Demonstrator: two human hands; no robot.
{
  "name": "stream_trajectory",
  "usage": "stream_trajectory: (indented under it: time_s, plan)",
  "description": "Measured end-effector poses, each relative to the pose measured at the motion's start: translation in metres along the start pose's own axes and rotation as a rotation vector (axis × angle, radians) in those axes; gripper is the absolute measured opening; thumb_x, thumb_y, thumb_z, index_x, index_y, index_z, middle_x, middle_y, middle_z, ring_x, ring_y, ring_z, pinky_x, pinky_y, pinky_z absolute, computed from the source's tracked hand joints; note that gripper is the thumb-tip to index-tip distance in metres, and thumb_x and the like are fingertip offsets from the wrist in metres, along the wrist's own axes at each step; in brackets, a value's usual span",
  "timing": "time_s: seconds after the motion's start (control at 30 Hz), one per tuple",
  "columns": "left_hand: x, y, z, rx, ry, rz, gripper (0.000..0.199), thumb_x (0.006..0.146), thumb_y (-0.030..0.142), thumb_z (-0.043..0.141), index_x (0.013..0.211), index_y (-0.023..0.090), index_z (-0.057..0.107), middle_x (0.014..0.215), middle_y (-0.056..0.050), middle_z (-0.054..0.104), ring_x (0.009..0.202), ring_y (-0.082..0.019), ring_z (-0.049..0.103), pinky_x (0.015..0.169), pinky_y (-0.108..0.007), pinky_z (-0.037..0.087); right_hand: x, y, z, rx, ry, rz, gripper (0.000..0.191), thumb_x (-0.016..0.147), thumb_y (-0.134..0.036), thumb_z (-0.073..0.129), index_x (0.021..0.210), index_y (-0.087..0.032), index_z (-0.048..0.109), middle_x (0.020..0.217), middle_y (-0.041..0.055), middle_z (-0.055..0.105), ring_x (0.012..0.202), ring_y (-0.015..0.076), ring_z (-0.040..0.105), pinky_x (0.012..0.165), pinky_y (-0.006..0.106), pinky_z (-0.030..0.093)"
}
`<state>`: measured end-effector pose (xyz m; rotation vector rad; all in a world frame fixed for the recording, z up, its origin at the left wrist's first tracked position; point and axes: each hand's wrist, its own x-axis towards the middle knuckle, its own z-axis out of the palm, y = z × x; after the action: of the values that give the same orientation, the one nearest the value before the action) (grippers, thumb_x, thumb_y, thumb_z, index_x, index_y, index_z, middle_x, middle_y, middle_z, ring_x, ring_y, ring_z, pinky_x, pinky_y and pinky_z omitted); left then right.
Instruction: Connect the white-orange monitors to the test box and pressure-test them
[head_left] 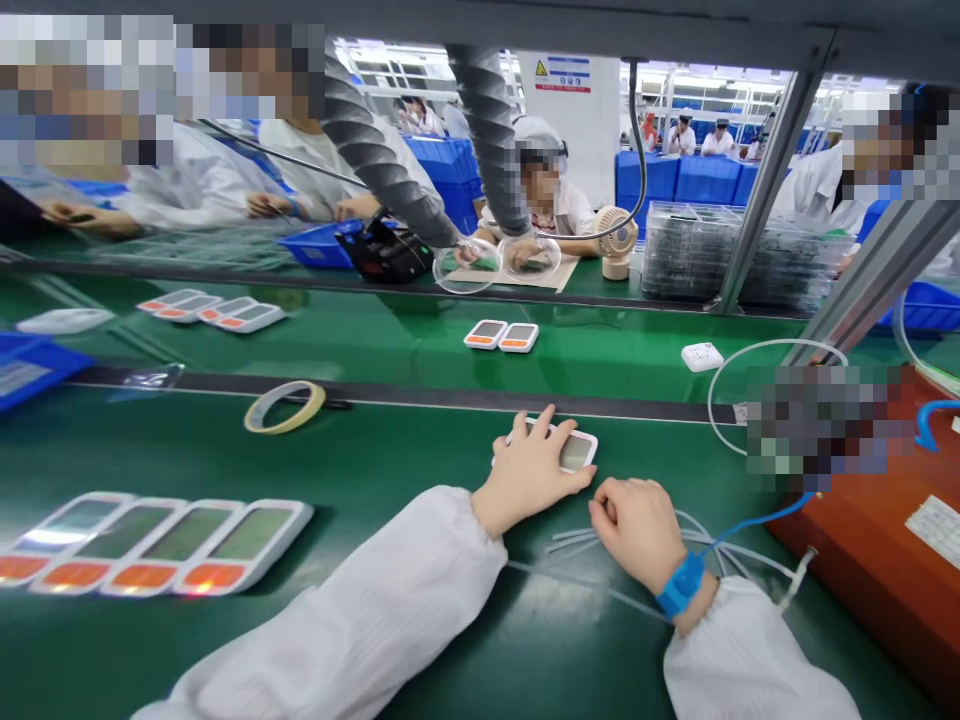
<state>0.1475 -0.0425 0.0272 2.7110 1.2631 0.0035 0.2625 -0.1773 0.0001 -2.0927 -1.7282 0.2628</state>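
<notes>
My left hand (529, 470) lies with spread fingers over white-framed devices with grey screens (577, 452) at the far edge of the green bench. The hand covers much of them, so I cannot tell exactly how many there are. Just to the right, my right hand (637, 525) is curled, its fingers bent inward; whatever may be inside is hidden. A blue wrist strap (682, 585) circles that wrist. Thin clear tubes (585, 540) run across the bench beneath and beside it. Several white devices with orange lower panels (247, 545) form a row at the left.
A roll of tape (285, 408) sits at the bench's far edge. Beyond runs a green conveyor (390, 350) carrying paired devices (501, 336) and a small white unit (702, 357). An orange-brown box (885, 540) stands at right, a blue bin (37, 365) at left. Co-workers sit opposite.
</notes>
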Motion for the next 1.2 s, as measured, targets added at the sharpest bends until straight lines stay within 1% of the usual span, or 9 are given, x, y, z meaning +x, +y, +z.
stream_trajectory:
  time_s: [0.1,0.2,0.37,0.47,0.63,0.77,0.87,0.97,1.2]
  plan:
    - [0.004,0.009,-0.003,0.031,-0.026,0.074,0.074,0.078,0.064,0.058,0.142,0.027,0.049,0.159,-0.013,0.029,0.143,-0.048,0.022,0.098,-0.068,0.037,0.001,0.0,0.001,0.008,0.013,0.008,0.015,0.092,-0.02,0.06,0.078,-0.02,0.063,0.073,-0.0009,0.068,0.072,0.0169,0.062,0.067,0.03,0.03]
    - [0.007,0.013,-0.004,0.031,-0.036,0.128,0.07,0.074,0.059,0.063,0.135,0.026,0.055,0.159,-0.013,0.03,0.141,-0.045,0.027,0.096,-0.066,0.041,0.002,0.0,0.001,0.011,0.02,0.016,0.016,0.092,-0.02,0.059,0.077,-0.02,0.063,0.073,-0.0003,0.068,0.073,0.0169,0.063,0.067,0.03,0.03]
    - [0.033,0.002,-0.005,0.027,0.069,0.2,0.058,0.069,0.056,0.067,0.117,0.024,0.063,0.157,-0.01,0.034,0.137,-0.042,0.033,0.095,-0.062,0.044,0.002,0.0,0.001,0.008,0.0,0.012,0.013,0.091,-0.022,0.061,0.079,-0.022,0.064,0.073,-0.0023,0.068,0.074,0.0164,0.063,0.067,0.03,0.03]
    - [0.075,-0.01,-0.008,-0.004,0.146,0.117,0.059,0.07,0.059,0.065,0.117,0.024,0.062,0.156,-0.01,0.035,0.136,-0.041,0.035,0.095,-0.064,0.044,0.002,0.0,0.002,0.009,-0.014,0.015,0.011,0.092,-0.024,0.062,0.081,-0.023,0.065,0.075,-0.0033,0.069,0.075,0.0164,0.063,0.067,0.03,0.031]
    - [0.172,-0.032,-0.013,-0.067,0.23,-0.054,0.068,0.072,0.065,0.061,0.124,0.022,0.061,0.154,-0.013,0.036,0.133,-0.045,0.036,0.097,-0.069,0.039,0.002,0.0,0.006,0.025,-0.019,0.018,0.012,0.092,-0.025,0.061,0.08,-0.023,0.064,0.075,-0.0033,0.069,0.076,0.0171,0.063,0.068,0.031,0.031]
    - [0.223,-0.051,-0.001,-0.064,0.347,-0.104,0.074,0.076,0.071,0.053,0.131,0.021,0.058,0.154,-0.016,0.036,0.136,-0.046,0.031,0.099,-0.067,0.036,0.003,-0.001,0.007,0.03,0.004,0.02,0.011,0.091,-0.024,0.061,0.079,-0.023,0.062,0.076,-0.0038,0.069,0.077,0.0177,0.063,0.07,0.032,0.031]
    - [0.235,-0.065,0.016,-0.047,0.39,-0.102,0.071,0.084,0.072,0.041,0.133,0.022,0.057,0.15,-0.017,0.042,0.137,-0.044,0.032,0.103,-0.065,0.031,0.002,-0.002,0.009,0.04,0.017,0.017,0.011,0.09,-0.024,0.061,0.079,-0.024,0.062,0.076,-0.0043,0.069,0.076,0.0176,0.063,0.07,0.032,0.032]
    - [0.236,-0.075,0.027,-0.051,0.437,-0.108,0.07,0.085,0.071,0.04,0.131,0.022,0.058,0.146,-0.017,0.047,0.137,-0.042,0.033,0.106,-0.064,0.027,0.002,-0.001,0.01,0.05,0.022,0.01,0.011,0.089,-0.024,0.062,0.078,-0.024,0.061,0.075,-0.0044,0.068,0.075,0.0173,0.062,0.071,0.032,0.032]
    - [0.224,-0.076,0.026,-0.154,0.434,-0.169,0.064,0.088,0.06,0.043,0.136,0.019,0.052,0.154,-0.019,0.036,0.142,-0.038,0.031,0.113,-0.062,0.022,0.004,0.0,0.01,0.045,0.033,0.017,0.01,0.088,-0.024,0.063,0.078,-0.024,0.062,0.073,-0.0043,0.068,0.075,0.0169,0.062,0.07,0.031,0.032]
